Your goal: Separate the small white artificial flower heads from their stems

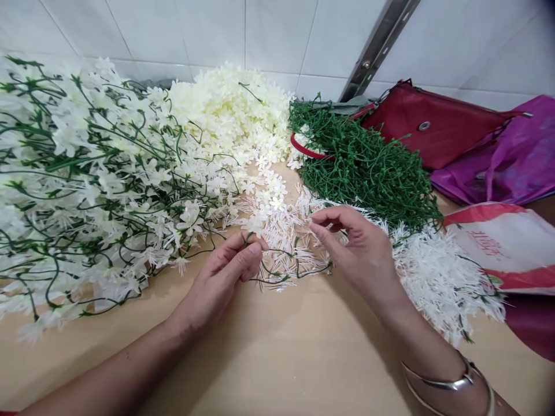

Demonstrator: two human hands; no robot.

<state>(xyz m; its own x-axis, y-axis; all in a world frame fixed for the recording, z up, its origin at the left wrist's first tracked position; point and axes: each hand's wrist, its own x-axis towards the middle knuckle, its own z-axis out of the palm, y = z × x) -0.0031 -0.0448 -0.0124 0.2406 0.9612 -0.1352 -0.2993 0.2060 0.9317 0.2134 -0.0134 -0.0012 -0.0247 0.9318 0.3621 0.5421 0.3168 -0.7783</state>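
Note:
My left hand (236, 257) pinches a green artificial flower stem (277, 277) between thumb and fingers. A white blossom (255, 224) sits just above those fingertips, and the stem's thin branches trail right, toward my other hand. My right hand (353, 242) is raised over the loose white stamen pieces (286, 231), thumb and index tips together. Whatever is between them is too small to make out. Under and behind both hands, the stamen pieces lie scattered on the tan tabletop (260, 358).
A big heap of white flowers on green stems (108, 173) fills the left. Loose cream petals (229, 110) are piled behind, beside bare green stems (364, 167). White stamen clusters (446, 283), a red bag (433, 121), a purple bag (511, 150) and a printed plastic bag (507, 242) occupy the right.

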